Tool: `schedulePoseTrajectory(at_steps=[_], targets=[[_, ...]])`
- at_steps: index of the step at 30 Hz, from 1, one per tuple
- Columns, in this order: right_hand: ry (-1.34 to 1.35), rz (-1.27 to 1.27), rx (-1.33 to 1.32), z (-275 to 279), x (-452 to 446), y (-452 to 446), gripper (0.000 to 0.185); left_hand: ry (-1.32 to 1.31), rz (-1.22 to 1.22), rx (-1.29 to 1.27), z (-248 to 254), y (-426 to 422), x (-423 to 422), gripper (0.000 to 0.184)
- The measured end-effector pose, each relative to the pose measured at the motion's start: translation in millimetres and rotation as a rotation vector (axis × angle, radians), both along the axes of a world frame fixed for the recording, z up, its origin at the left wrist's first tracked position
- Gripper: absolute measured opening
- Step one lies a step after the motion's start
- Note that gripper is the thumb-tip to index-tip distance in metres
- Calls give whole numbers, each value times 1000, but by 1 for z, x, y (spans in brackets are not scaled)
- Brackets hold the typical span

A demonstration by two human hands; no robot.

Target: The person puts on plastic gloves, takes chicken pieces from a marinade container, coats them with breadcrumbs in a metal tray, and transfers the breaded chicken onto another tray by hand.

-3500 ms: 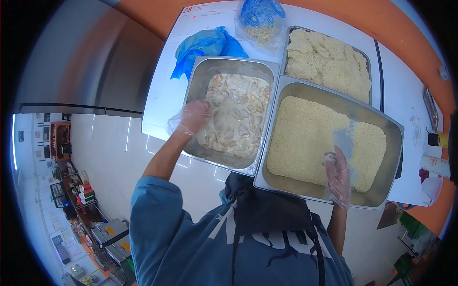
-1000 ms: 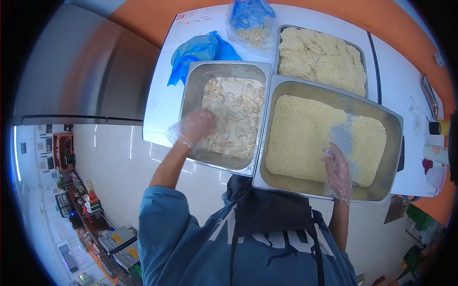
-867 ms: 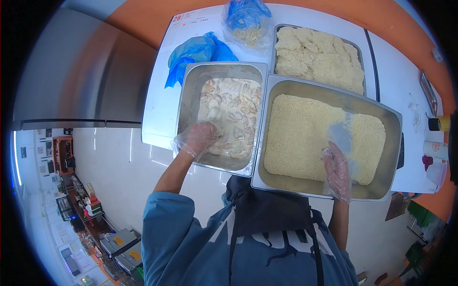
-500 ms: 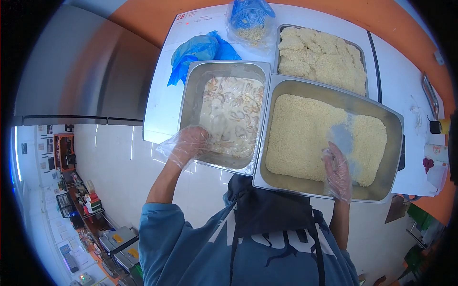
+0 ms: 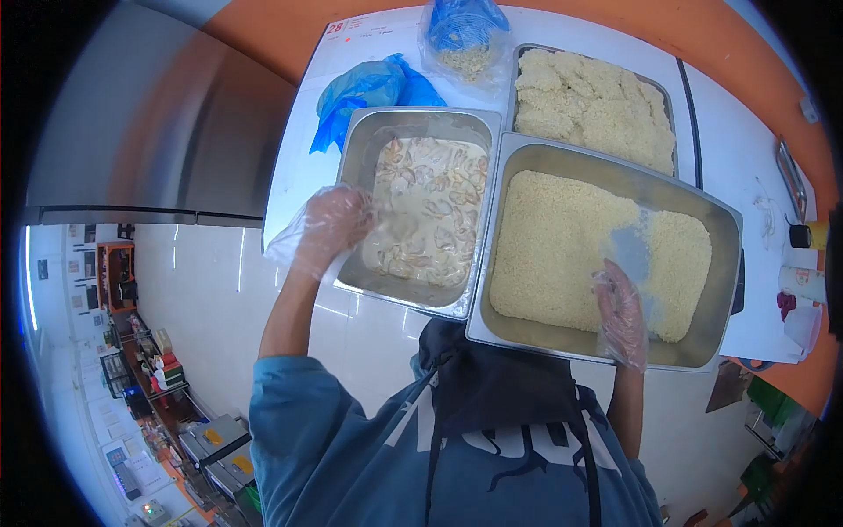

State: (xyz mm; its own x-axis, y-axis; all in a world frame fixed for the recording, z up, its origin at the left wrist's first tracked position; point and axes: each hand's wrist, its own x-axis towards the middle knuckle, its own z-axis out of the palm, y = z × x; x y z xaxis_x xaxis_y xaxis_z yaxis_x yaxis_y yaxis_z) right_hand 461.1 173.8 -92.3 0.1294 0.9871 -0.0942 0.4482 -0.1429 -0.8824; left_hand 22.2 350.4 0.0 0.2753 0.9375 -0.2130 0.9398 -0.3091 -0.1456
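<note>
My left hand [image 5: 335, 221], in a loose clear plastic glove, is over the left wall of a deep metal pan [image 5: 347, 167]. Its fingers are curled together, and whatever they may hold is hidden. Pale, battered meat pieces [image 5: 430, 220] lie in milky liquid in that pan. To the right, a larger metal pan [image 5: 615, 162] contains pale yellow crumbs [image 5: 553, 255], with a bare patch of its bottom showing. My right hand [image 5: 622, 318], also gloved, rests at the crumbs near the pan's front wall, fingers extended and holding nothing.
Behind the pans, a metal tray holds crumb-covered pieces [image 5: 593, 110]. Blue plastic bags [image 5: 373, 92] and a blue basket in clear plastic [image 5: 465, 39] are at the back of the white table [image 5: 294, 189]. Bottles and a clear container [image 5: 801, 325] stand far right.
My left hand has moved up and left from the lower part of the meat pan to its left wall. My right hand has stayed about where it was.
</note>
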Motion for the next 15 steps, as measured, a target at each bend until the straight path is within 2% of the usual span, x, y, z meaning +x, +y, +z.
schedulePoseTrajectory(at_steps=[5,8,11,15], targets=[[-3,18,46,-6,2,-2,39,-38,-104,187,-47,19,-19,17],[-7,21,86,-9,4,-3,41,27,-13,-27,-57,17,-16,24],[-27,35,126,-13,6,-2,41,37,-190,-106,-59,7,-18,25],[-53,52,159,-12,6,0,40,97,-52,-139,-41,13,-5,24]])
